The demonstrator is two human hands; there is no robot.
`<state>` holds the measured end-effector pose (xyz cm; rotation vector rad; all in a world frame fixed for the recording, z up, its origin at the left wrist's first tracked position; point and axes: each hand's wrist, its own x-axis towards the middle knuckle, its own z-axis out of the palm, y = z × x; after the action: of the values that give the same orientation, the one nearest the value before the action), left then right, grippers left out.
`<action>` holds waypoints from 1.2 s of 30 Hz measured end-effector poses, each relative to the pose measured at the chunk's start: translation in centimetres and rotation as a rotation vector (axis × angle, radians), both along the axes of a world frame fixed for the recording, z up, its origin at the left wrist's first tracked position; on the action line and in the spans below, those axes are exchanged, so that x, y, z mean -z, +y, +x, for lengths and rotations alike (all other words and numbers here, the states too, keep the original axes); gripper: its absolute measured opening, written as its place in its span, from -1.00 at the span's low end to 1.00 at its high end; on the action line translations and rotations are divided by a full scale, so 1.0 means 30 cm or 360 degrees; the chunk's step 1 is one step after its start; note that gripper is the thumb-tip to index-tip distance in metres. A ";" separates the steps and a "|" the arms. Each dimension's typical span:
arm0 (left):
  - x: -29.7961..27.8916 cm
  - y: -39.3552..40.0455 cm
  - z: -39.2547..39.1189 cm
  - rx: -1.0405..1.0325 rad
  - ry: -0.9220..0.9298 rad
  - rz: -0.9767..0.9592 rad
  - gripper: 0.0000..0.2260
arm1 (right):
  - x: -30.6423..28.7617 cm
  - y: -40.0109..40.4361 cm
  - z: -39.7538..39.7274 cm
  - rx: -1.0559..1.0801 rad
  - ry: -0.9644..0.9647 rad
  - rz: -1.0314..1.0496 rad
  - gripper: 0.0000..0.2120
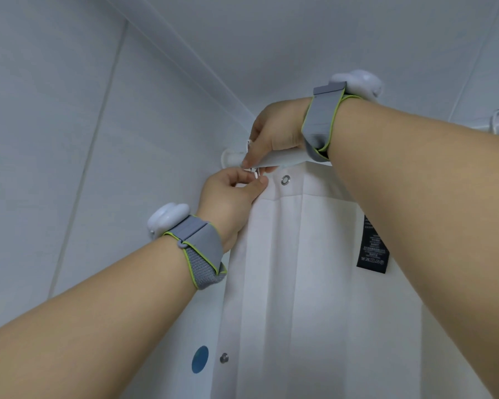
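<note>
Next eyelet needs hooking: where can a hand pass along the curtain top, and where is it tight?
Free: the curtain hem around the open eyelet, between the left hand and the right forearm; the bare panel between the left wristband and the black care label. Crowded: the rod's wall end, where the right hand pinches the hook and the left pinches the curtain's corner.

Curtain [300,283]: white cloth, matt, smooth. Eyelet [285,180]: shiny metal ring. Hook [255,173]: pale, glossy, plastic-looking. Rod [283,158]: white, smooth, satin. Care label [372,246]: black woven cloth. Wristbands [202,249]: grey woven fabric. Wall panels [69,139]: smooth, matt.
</note>
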<state>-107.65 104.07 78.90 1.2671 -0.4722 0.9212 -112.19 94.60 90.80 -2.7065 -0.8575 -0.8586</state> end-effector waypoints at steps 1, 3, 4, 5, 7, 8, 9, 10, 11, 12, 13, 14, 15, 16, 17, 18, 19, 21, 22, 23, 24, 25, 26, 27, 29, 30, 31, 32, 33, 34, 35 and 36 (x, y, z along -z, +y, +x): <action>-0.001 0.001 0.001 0.0006 0.0007 -0.0004 -0.86 | 0.005 0.007 -0.005 0.0052 -0.0042 -0.0071 -0.57; -0.002 0.002 0.008 0.0008 0.0021 0.0005 -0.87 | 0.017 0.024 -0.015 0.0190 -0.0147 -0.0226 -0.51; 0.000 0.002 0.007 0.0011 0.0031 0.0014 -0.87 | 0.025 0.035 -0.018 0.0241 -0.0189 -0.0279 -0.50; 0.002 -0.003 0.004 0.0020 0.0044 0.0022 -0.85 | 0.029 0.039 -0.022 0.0270 -0.0204 -0.0304 -0.50; 0.004 -0.004 0.002 0.0014 0.0065 0.0031 -0.82 | 0.033 0.042 -0.026 0.0279 -0.0198 -0.0315 -0.55; 0.004 -0.006 0.001 0.0007 0.0070 0.0031 -0.83 | 0.034 0.038 -0.028 0.0273 -0.0191 -0.0309 -0.59; 0.002 -0.008 -0.004 -0.0005 0.0075 0.0037 -0.85 | 0.035 0.035 -0.032 0.0270 -0.0189 -0.0307 -0.63; 0.000 -0.009 -0.004 -0.0023 0.0087 0.0039 -0.86 | 0.035 0.033 -0.033 0.0271 -0.0201 -0.0324 -0.66; -0.002 -0.011 -0.004 -0.0033 0.0100 0.0037 -0.86 | 0.037 0.032 -0.033 0.0281 -0.0223 -0.0350 -0.69; -0.003 -0.015 -0.005 -0.0033 0.0112 0.0025 -0.86 | 0.039 0.030 -0.034 0.0290 -0.0248 -0.0372 -0.70; -0.003 -0.014 -0.006 -0.0033 0.0112 0.0012 -0.85 | 0.041 0.033 -0.036 0.0291 -0.0268 -0.0384 -0.71; -0.003 -0.016 -0.006 -0.0036 0.0107 0.0008 -0.84 | 0.042 0.034 -0.034 0.0287 -0.0278 -0.0392 -0.72; -0.003 -0.017 -0.007 -0.0043 0.0111 0.0018 -0.84 | 0.043 0.035 -0.033 0.0280 -0.0278 -0.0398 -0.72; -0.004 -0.017 -0.009 -0.0057 0.0119 0.0031 -0.85 | 0.043 0.035 -0.033 0.0277 -0.0276 -0.0402 -0.73; -0.004 -0.015 -0.014 -0.0071 0.0126 0.0039 -0.84 | 0.043 0.036 -0.033 0.0269 -0.0273 -0.0405 -0.72; -0.006 -0.014 -0.016 -0.0081 0.0126 0.0043 -0.85 | 0.042 0.037 -0.033 0.0264 -0.0273 -0.0401 -0.70; -0.007 -0.012 -0.020 -0.0087 0.0125 0.0038 -0.85 | 0.039 0.037 -0.031 0.0264 -0.0280 -0.0398 -0.68; -0.009 -0.010 -0.024 -0.0103 0.0116 0.0021 -0.87 | 0.035 0.040 -0.031 0.0264 -0.0277 -0.0388 -0.65; -0.010 -0.009 -0.028 -0.0109 0.0113 0.0012 -0.88 | 0.032 0.044 -0.030 0.0266 -0.0275 -0.0384 -0.66; -0.011 -0.008 -0.031 -0.0113 0.0111 0.0007 -0.89 | 0.030 0.048 -0.029 0.0269 -0.0275 -0.0375 -0.69; -0.012 -0.007 -0.031 -0.0116 0.0114 0.0007 -0.89 | 0.029 0.050 -0.024 0.0267 -0.0278 -0.0368 -0.72; -0.014 -0.006 -0.032 -0.0125 0.0121 0.0009 -0.88 | 0.026 0.048 -0.019 0.0245 -0.0263 -0.0334 -0.76; -0.015 -0.004 -0.030 -0.0141 0.0128 0.0012 -0.87 | 0.024 0.043 -0.016 0.0204 -0.0220 -0.0277 -0.77; -0.016 -0.003 -0.030 -0.0158 0.0128 0.0017 -0.85 | 0.022 0.035 -0.014 0.0163 -0.0179 -0.0213 -0.77; -0.017 -0.001 -0.026 -0.0192 0.0105 0.0030 -0.83 | 0.020 0.016 -0.017 0.0130 -0.0121 -0.0162 -0.77; -0.018 -0.003 -0.022 -0.0219 0.0085 0.0034 -0.82 | 0.021 0.010 -0.020 0.0122 -0.0104 -0.0145 -0.79; -0.019 -0.004 -0.020 -0.0270 0.0060 0.0040 -0.82 | 0.023 0.008 -0.021 0.0105 -0.0084 -0.0114 -0.80; -0.019 -0.006 -0.016 -0.0345 0.0032 0.0049 -0.82 | 0.027 0.009 -0.020 0.0082 -0.0061 -0.0075 -0.80; -0.016 -0.009 -0.014 -0.0445 0.0003 0.0069 -0.83 | 0.031 0.011 -0.018 0.0071 -0.0057 -0.0047 -0.81; -0.014 -0.014 -0.013 -0.0567 -0.0036 0.0106 -0.84 | 0.037 0.013 -0.015 0.0075 -0.0069 -0.0030 -0.81; -0.009 -0.015 -0.013 -0.0700 -0.0078 0.0167 -0.85 | 0.041 0.018 -0.009 0.0086 -0.0106 -0.0035 -0.81; -0.004 -0.020 -0.012 -0.0823 -0.0120 0.0250 -0.82 | 0.045 0.021 -0.005 0.0107 -0.0166 -0.0065 -0.80</action>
<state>-108.01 103.49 79.01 1.5368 -0.2801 1.3892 -112.34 95.24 89.45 -2.7609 -0.8166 -1.0154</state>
